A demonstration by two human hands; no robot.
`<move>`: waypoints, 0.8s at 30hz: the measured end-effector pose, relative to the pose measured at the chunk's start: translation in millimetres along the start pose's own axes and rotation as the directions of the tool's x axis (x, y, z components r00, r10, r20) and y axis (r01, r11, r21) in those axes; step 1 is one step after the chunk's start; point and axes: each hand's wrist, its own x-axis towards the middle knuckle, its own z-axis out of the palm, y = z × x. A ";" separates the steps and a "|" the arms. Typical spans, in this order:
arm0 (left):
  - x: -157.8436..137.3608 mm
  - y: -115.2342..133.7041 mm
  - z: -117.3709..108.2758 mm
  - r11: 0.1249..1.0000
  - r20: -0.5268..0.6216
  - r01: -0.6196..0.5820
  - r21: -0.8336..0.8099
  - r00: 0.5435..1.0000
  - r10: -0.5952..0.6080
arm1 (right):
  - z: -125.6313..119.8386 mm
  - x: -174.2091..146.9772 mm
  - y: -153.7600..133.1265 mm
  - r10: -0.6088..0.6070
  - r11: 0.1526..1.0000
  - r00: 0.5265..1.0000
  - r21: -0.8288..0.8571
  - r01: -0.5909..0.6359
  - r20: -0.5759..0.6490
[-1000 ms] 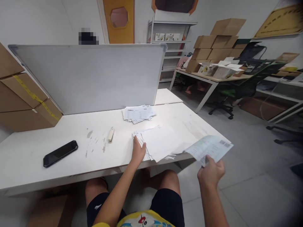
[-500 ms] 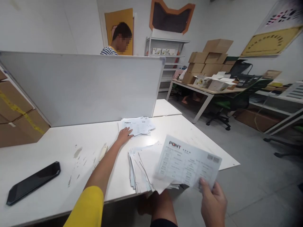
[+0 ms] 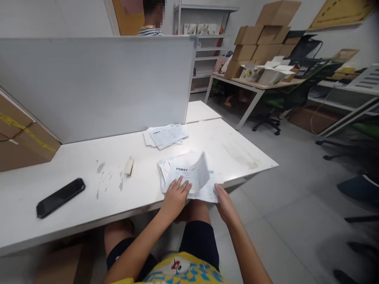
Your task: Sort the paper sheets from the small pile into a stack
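Observation:
My left hand (image 3: 177, 195) lies with its fingers spread over a printed sheet (image 3: 185, 173) headed "PONY", whose right side curls upward. That sheet rests on an uneven stack of papers (image 3: 163, 173) at the table's front edge. On the right, my right hand (image 3: 224, 202) pinches the edge of another paper sheet (image 3: 209, 193), which lies partly under the curled one and reaches past the table edge. Farther back, a second pile of papers (image 3: 168, 136) sits by the white board, a "PONY" sheet on top.
A black phone (image 3: 60, 197) and a small beige object (image 3: 129, 167) lie on the white table (image 3: 118, 152) to the left. The white board (image 3: 97, 86) stands across the back, beside cardboard boxes (image 3: 29, 146). A person (image 3: 151, 29) is behind it.
My left hand has come back from the far pile to the near stack. My right hand has lowered its raised sheet leftward to that stack. The view has tilted down.

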 end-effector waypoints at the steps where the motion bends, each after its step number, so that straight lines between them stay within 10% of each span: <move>1: -5.2 10.2 5.2 1.000 0.011 0.016 0.000 1.000 -0.016 | 1.5 -0.9 -0.2 0.025 0.999 1.000 0.023 -0.025 0.018; 14: -17.7 -6.7 -20.8 0.979 -0.023 0.121 -0.163 0.992 -0.126 | 10.3 -1.2 -11.6 -0.171 0.968 0.983 -0.172 0.182 0.073; 18: -15.1 -29.2 -35.8 0.783 -0.223 0.223 -0.580 0.881 -0.417 | 32.1 1.9 -20.5 -0.265 0.947 0.945 -0.131 0.292 0.192; 24: -22.7 -58.2 -83.3 0.561 -0.365 0.007 -0.828 0.753 -0.548 | 87.0 11.0 -58.7 -0.420 0.882 0.886 -0.139 0.449 0.197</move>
